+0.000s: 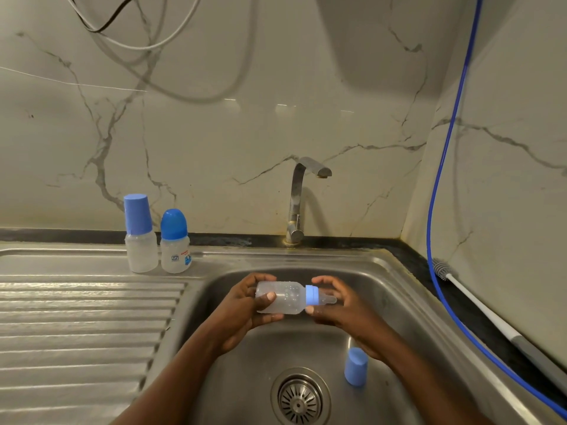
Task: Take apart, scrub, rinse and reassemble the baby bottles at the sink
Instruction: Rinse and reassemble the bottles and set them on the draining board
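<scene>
Clear bottle (283,299) is held sideways over sink basin (386,305) w/ both hands: body is gripped by L hand (245,305), blue collar (312,295) is pinched by R hand (342,305), fingers curled round teat (329,299). Loose blue cap (356,366) is seen upright just under R wrist. Drain (300,400) lies below, btwn both forearms. Tall capped bottle (140,237) & short capped bottle (175,243) are stood side by side up-left of L hand. Tap (298,204) is set beyond the hands. Brush (460,286) is laid well right of R hand.

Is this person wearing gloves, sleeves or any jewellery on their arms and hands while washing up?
No. Both the left hand and the right hand are bare: no gloves, and no rings show. The forearms are uncovered down to the frame's edge, with no sleeves, watch or bracelet in view. Fingernails are short.
</scene>
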Demonstrator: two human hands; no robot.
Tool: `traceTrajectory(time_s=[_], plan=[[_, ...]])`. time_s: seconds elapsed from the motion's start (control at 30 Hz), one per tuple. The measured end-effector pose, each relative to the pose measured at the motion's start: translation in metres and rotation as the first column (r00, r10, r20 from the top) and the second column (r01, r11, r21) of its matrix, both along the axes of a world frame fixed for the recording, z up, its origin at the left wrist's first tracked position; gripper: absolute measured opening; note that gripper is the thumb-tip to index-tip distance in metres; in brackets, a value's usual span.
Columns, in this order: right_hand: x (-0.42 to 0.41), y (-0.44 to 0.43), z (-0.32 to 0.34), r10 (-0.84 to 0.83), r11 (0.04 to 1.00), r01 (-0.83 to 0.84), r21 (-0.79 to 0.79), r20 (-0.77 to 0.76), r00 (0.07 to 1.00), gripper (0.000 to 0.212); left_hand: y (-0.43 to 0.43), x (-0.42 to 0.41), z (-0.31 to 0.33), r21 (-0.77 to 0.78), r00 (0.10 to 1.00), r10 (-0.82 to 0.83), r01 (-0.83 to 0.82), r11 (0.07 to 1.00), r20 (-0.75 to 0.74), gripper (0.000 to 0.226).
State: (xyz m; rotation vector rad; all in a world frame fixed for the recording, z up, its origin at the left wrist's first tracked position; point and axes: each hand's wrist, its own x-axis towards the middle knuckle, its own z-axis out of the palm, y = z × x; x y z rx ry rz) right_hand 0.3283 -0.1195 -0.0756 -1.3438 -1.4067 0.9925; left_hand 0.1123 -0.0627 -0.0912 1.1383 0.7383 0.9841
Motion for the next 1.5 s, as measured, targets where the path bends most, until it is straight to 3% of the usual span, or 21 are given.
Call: traceTrajectory(time_s=[0.07,0.2,0.27,0.33,0.43,0.53,0.63,0.7,0.83,0.93,1.03,1.13,1.3,1.43,1.47,1.5], plan=[[-0.007,0.001,0.004,-0.069,0.996,0.067,-0.055,-0.039,0.997,0.021,-0.002,0.003,0.000,0.020,0.999,-0.020,0.021,1.000,-0.030,0.028],[-0.008,0.003,0.011,-0.252,0.939,0.252,-0.235,0.030,0.967,0.052,-0.005,0.010,0.002,0.134,0.993,-0.024,0.039,0.990,-0.114,0.032],[-0.002,0.000,0.011,-0.231,0.944,0.217,-0.250,-0.030,0.972,0.051,-0.004,0.011,0.000,0.125,0.994,-0.020,0.033,0.992,-0.105,0.032],[0.000,-0.002,0.008,-0.109,0.979,0.086,-0.187,-0.117,0.987,0.039,-0.004,0.009,-0.002,0.103,0.995,-0.014,0.024,0.994,-0.097,0.030],[0.000,0.000,0.000,0.036,0.999,-0.036,-0.039,0.003,0.999,0.041,-0.002,0.006,-0.002,0.058,0.998,-0.025,0.028,0.998,-0.051,0.028],[-0.005,0.001,0.007,-0.040,0.993,0.027,-0.116,-0.107,0.993,0.026,-0.004,0.008,0.000,0.091,0.997,-0.036,0.042,0.995,-0.069,0.029],[-0.003,0.001,0.010,-0.129,0.955,0.113,-0.275,-0.042,0.991,0.060,-0.007,0.010,0.003,0.148,0.993,-0.033,0.050,0.988,-0.115,0.032],[0.000,0.000,0.008,-0.095,0.947,0.085,-0.309,-0.018,0.995,0.064,-0.007,0.009,0.002,0.131,0.993,-0.034,0.048,0.990,-0.109,0.032],[0.003,-0.002,0.002,0.008,0.992,-0.021,-0.121,-0.102,0.995,0.051,-0.004,0.004,0.002,0.078,0.998,0.003,0.002,0.997,-0.056,0.029],[-0.001,-0.002,0.000,-0.016,0.999,0.017,0.036,-0.017,1.000,0.052,-0.004,0.004,0.002,0.023,0.999,-0.006,0.007,1.000,-0.039,0.030],[-0.003,-0.001,0.003,-0.021,0.997,0.022,0.079,-0.020,1.000,0.051,-0.005,0.006,0.003,-0.009,0.999,-0.035,0.035,0.999,-0.039,0.028],[0.000,0.000,0.005,-0.051,0.996,0.049,0.079,0.013,0.999,0.036,-0.008,0.009,0.005,-0.015,0.998,-0.032,0.031,0.999,-0.062,0.026],[-0.002,0.006,0.007,-0.117,0.993,0.117,-0.006,-0.068,0.991,0.022,-0.012,0.010,0.015,0.280,0.976,0.064,-0.002,0.960,-0.210,0.031],[0.007,0.004,0.007,-0.067,0.992,0.042,-0.119,-0.213,0.975,0.029,-0.016,0.018,0.014,0.494,0.910,0.236,-0.040,0.869,-0.341,0.039],[0.012,0.004,0.005,-0.036,0.991,0.012,-0.132,-0.179,0.983,0.035,-0.016,0.019,0.011,0.540,0.890,0.277,-0.042,0.840,-0.362,0.039],[0.019,0.005,0.001,-0.016,0.992,0.010,-0.126,-0.041,0.999,0.043,-0.015,0.018,0.008,0.592,0.864,0.331,-0.049,0.805,-0.380,0.039]])
